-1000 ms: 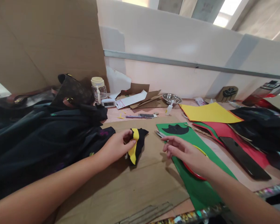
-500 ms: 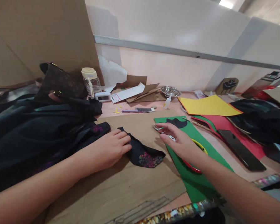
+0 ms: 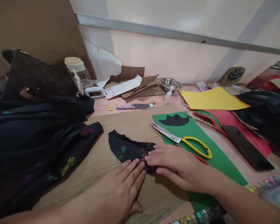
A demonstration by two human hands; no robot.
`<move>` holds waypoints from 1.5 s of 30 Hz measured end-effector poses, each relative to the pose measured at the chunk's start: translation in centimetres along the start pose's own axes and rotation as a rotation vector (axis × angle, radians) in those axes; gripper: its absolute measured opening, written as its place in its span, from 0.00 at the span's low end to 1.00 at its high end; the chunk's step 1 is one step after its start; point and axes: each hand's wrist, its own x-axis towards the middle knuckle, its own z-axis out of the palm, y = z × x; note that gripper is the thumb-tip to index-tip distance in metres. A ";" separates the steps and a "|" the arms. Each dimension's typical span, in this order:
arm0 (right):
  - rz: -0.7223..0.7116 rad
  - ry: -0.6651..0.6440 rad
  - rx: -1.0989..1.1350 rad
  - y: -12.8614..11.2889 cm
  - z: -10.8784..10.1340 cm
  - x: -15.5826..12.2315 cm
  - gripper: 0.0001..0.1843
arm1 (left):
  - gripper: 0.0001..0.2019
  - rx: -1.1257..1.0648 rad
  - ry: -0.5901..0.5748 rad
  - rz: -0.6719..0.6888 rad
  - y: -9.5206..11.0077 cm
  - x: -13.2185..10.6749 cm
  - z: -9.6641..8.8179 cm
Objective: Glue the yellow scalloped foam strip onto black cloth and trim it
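A: Where does the small black fabric piece with coloured print point(image 3: 127, 149) lie?

B: On the brown cardboard sheet point(image 3: 133, 119), centre of the frame. The left hand point(image 3: 121, 189) lies flat, fingers released, tips on the fabric's lower edge. The right hand point(image 3: 175, 166) presses its spread fingers on the fabric's right end, grasping nothing.

A: And nearby?

B: Yellow-handled scissors point(image 3: 184, 140) rest on green paper point(image 3: 214, 157), just right of centre.

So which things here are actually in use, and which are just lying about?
In use:
- black fabric piece, pressed flat by left hand and right hand
- cardboard sheet under it

Lying about:
- yellow-handled scissors
- green sheet
- yellow sheet
- phone
- steel bowl
- bottle
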 end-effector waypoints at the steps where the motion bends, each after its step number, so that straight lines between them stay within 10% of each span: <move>1: -0.026 -0.053 -0.018 -0.2 0.1 -0.1 0.14 | 0.31 0.012 -0.006 0.001 0.0 0.1 0.1; 21: 0.032 0.013 -0.206 0.9 0.5 -0.5 0.14 | 0.35 0.167 -0.048 -0.209 -1.1 -1.1 -0.2; 26: 0.146 -0.079 -0.239 1.5 0.8 -0.5 0.50 | 0.32 0.146 -0.035 -0.248 -0.7 -1.3 0.5; 32: -0.010 -0.117 -0.228 1.5 1.4 -0.4 0.09 | 0.32 0.136 -0.116 -0.283 0.1 -1.3 1.0; 37: -0.085 0.058 -0.224 1.5 1.8 0.7 0.08 | 0.26 -0.054 -0.098 -0.339 -1.6 -0.7 0.5; 45: 0.146 0.328 0.023 -0.2 -2.6 5.9 0.05 | 0.12 -1.034 -0.020 -0.833 -6.1 0.8 -1.9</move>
